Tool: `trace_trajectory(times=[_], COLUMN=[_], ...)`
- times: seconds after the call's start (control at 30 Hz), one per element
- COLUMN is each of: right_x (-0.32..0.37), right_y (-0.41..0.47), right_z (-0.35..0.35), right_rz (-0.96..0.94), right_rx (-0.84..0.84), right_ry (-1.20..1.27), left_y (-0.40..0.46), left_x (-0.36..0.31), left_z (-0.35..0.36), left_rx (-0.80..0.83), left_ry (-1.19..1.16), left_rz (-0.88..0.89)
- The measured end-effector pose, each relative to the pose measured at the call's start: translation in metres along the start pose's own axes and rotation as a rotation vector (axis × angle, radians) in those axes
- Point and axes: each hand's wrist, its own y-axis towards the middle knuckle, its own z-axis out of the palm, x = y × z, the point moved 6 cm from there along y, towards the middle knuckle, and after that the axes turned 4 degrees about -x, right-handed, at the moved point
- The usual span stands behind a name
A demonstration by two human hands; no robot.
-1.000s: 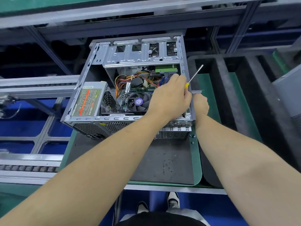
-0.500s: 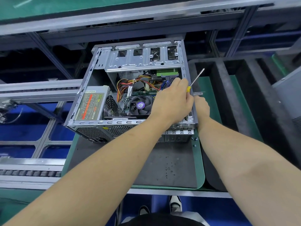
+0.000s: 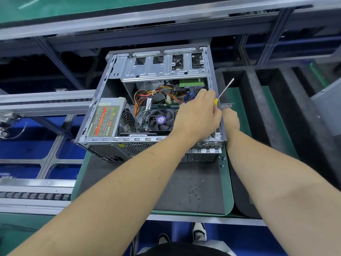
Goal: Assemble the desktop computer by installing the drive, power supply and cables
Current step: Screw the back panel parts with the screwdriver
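Green-matted counter (image 3: 226, 191) under us, with the open computer case (image 3: 147, 108) lying on its side. Our left hand (image 3: 197, 115) reaches inside by the cables (image 3: 147, 95), fingers curled round a yellow-handled screwdriver (image 3: 222, 93). Our right hand (image 3: 230, 119) sits outside the case's right wall; can't tell its fingers. Power supply (image 3: 105, 119) sits at the left.

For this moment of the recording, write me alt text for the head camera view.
A person's left hand holds a yellow-handled screwdriver, shaft pointing up, over an open computer case on a green-edged mat. The right hand is at the case's right outer wall. Inside are a power supply, a fan and coloured cables.
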Motion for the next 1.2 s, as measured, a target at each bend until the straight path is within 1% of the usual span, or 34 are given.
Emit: trace_trajectory(times=[0.23,0.37,0.43,0.53,0.73,0.97,1.1,1.2], right_x=[0.004,-0.004,-0.007,-0.01,-0.024,-0.044,-0.068,-0.09], right_y=[0.0,0.001,-0.002,-0.012,-0.026,-0.042,-0.068,-0.096], right_z=[0.001,0.0,-0.003,-0.006,-0.008,-0.009,-0.008,-0.002], right_rz=[-0.026,0.026,-0.008,-0.117,-0.172,-0.206,-0.191,-0.179], right_rx=[0.032,0.01,-0.031,-0.059,-0.084,-0.085,-0.116,-0.068], right_ry=[-0.065,0.061,0.104,0.094,0.247,0.215,0.19,0.173], left_y=[0.0,0.002,0.002,0.002,0.0,0.002,0.004,0.005], left_x=[0.002,0.003,0.003,0.003,0.003,0.005,0.005,0.006], left_z=[0.002,0.001,0.001,0.001,0.001,-0.001,0.001,0.002], left_rx=[-0.001,-0.002,-0.005,-0.007,-0.014,-0.02,-0.012,0.004], left_ry=[-0.012,-0.014,-0.005,0.0,-0.025,-0.037,-0.008,0.013], left_rz=[-0.014,-0.014,-0.015,-0.011,-0.005,-0.025,-0.025,-0.025])
